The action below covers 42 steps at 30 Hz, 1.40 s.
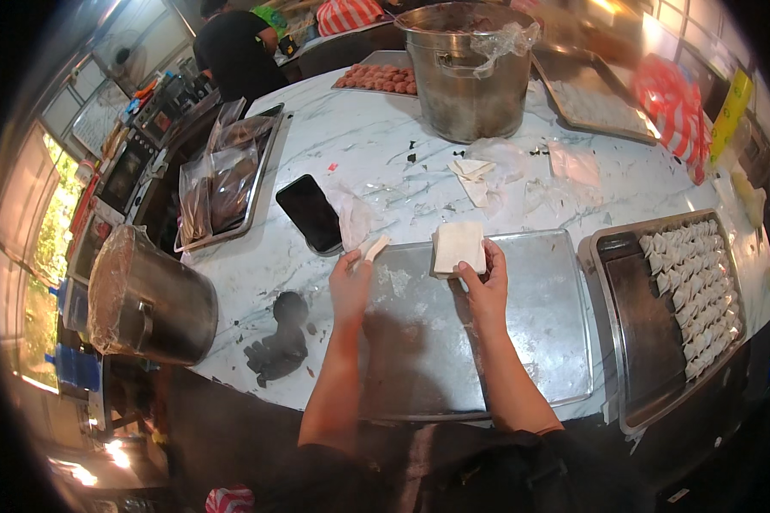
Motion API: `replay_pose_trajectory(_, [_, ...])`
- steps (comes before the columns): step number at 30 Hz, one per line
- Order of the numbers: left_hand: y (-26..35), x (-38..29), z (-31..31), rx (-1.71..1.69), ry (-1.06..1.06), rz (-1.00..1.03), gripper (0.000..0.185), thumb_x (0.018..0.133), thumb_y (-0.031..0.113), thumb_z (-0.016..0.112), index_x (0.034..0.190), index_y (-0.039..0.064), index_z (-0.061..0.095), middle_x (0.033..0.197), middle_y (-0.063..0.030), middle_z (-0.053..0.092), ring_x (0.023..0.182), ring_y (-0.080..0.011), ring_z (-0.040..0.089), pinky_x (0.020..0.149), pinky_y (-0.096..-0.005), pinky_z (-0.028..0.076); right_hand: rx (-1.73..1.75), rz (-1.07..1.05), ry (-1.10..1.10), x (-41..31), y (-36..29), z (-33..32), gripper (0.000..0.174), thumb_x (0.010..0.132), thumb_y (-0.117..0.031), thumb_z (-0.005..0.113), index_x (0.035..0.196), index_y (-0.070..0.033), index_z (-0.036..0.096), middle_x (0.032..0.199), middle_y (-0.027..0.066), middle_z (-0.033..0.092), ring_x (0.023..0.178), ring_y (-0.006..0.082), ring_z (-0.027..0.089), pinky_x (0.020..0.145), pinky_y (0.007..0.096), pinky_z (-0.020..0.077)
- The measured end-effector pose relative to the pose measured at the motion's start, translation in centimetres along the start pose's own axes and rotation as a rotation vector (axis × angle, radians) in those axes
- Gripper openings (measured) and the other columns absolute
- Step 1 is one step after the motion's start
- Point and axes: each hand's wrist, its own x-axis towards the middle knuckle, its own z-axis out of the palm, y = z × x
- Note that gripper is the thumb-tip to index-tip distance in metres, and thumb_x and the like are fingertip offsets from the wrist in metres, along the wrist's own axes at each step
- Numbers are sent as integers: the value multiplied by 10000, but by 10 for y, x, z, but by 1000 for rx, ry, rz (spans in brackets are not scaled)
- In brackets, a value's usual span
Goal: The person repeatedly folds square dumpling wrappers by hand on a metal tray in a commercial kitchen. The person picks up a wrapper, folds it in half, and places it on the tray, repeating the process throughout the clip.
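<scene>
In my right hand [487, 285] is a stack of square dough wrappers [460, 247], with my thumb on its near edge and fingers along its right side. My left hand [350, 285] pinches a narrow piece of pale dough [377, 247], perhaps a folded wrapper. Both hands are above a flat metal sheet tray [532, 333] with whitish smears on its surface. To the right, folded dumplings [699, 288] lie in rows along one side of a rimmed baking tray [635, 340]. A black smartphone [309, 213] lies beyond my left hand.
A large metal pot [468, 83] stands at the back, beside a tray of meat portions [378, 78]. Another pot, plastic-covered [167, 301], is at the left table edge. Wrapper scraps [473, 176] and plastic litter the marble-patterned table [353, 151]. A person [237, 51] stands far left.
</scene>
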Motion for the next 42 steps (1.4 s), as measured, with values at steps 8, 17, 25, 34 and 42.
replay_pose_trajectory(8, [0, 6, -9, -272, 95, -165, 394, 1003, 302, 515, 1117, -46, 660, 993, -65, 657, 894, -162, 572, 829, -325, 454, -1, 47, 7, 0, -1, -2, 599, 887, -34, 690, 1424, -4, 426, 1299, 121, 549, 1158, 191, 556, 1011, 333, 457])
replay_pose_trajectory(17, [-14, 6, -2, -35, 169, 73, 464, 1045, 319, 455, 1197, -83, 629, 1108, -175, 683, 1070, -273, 615, 959, -372, 446, -7, 48, -36, 2, 1, -5, 665, 867, -77, 704, 1446, 22, 393, 1383, 181, 475, 1256, 244, 483, 1056, 363, 421])
replay_pose_trajectory(25, [-6, -1, 3, 335, -86, 72, 517, 1002, 295, 558, 1388, -47, 520, 1459, -243, 503, 1370, -322, 485, 1120, -366, 365, -9, 23, -44, 3, 2, -5, 663, 872, -90, 706, 1445, 25, 392, 1375, 183, 483, 1252, 246, 487, 1060, 366, 418])
replay_pose_trajectory(34, [22, -3, -2, 93, 9, 216, 335, 1031, 272, 538, 1144, -31, 629, 1030, -151, 713, 963, -220, 676, 902, -375, 505, -27, 40, -35, 4, 3, -6, 664, 877, -102, 712, 1443, 34, 393, 1392, 184, 474, 1264, 241, 484, 1064, 361, 416])
replay_pose_trajectory(42, [49, -4, 9, -416, -9, 5, 260, 1018, 201, 565, 1127, -23, 639, 1064, -99, 703, 939, -166, 666, 880, -311, 505, 63, 98, -39, 1, -7, -5, 668, 874, -82, 713, 1445, 30, 388, 1379, 182, 477, 1253, 237, 487, 1052, 357, 427])
